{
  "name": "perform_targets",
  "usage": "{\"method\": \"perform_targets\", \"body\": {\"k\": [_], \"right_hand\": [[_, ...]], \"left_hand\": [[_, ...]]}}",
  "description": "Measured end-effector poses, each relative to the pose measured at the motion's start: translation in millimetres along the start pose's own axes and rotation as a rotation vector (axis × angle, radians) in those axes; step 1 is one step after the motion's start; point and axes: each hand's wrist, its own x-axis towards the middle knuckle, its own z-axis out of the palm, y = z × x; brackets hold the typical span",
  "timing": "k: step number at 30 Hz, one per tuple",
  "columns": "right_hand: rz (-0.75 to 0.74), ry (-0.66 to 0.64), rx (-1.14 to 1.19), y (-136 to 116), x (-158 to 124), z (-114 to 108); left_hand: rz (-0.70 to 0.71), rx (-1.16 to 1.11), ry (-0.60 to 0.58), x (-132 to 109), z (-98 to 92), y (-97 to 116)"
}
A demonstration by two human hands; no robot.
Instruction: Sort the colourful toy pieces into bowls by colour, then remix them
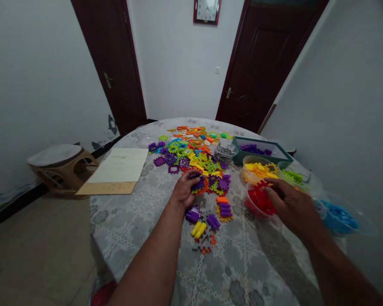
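My left hand (187, 189) is closed on a purple plastic building piece (197, 185) at the near edge of a mixed heap of toothed building pieces (191, 155). My right hand (289, 204) reaches over a clear bowl of red pieces (258, 204). Its thumb and forefinger are pinched at a red toothed piece (261, 185) by the bowl's rim. Between my arms lie purple tube pieces (213, 222), two joined yellow tubes (198, 230), a grey-and-orange toothed piece (204, 242) and a small orange, purple and yellow stack (224, 209).
Bowls of yellow (261, 171), green (294, 177), blue (340, 216) and grey pieces (226, 151) stand at the right and back. A green box (238, 158) holds purple pieces. Paper sheets (124, 163) overhang the table's left edge, near a wooden stool (62, 170).
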Motion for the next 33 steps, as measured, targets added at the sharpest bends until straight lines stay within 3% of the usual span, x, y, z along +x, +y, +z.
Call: {"method": "perform_targets", "body": {"k": [3,5,8,14,17,22,28,33], "right_hand": [[-0.039,-0.001,-0.132,32.6,4.5,7.0],[-0.103,0.077,-0.192,37.0,5.4,12.0],[-0.193,0.067,-0.101,14.9,3.3,19.2],[-0.287,-0.284,0.269,-77.3,-11.0,49.8],[-0.295,-0.327,0.360,-106.7,-13.2,71.5],[-0.176,-0.269,0.493,-118.5,-7.6,91.7],[-0.086,-0.303,0.621,-117.0,-3.2,96.3],[-0.064,-0.220,0.534,-113.2,-6.2,92.5]], "left_hand": [[0.005,-0.010,-0.005,-3.1,2.7,1.5],[0.003,-0.004,-0.011,-4.1,3.8,1.6],[-0.009,0.010,-0.024,-3.9,4.2,0.5],[-0.012,0.014,-0.049,-3.5,3.1,-1.3],[-0.002,0.006,-0.060,-3.7,1.9,-0.4],[0.012,0.008,-0.050,-2.3,-0.9,-0.6],[-0.022,0.006,-0.078,-4.1,0.8,-2.7],[-0.004,-0.030,-0.028,-3.2,0.5,-1.6]]}}
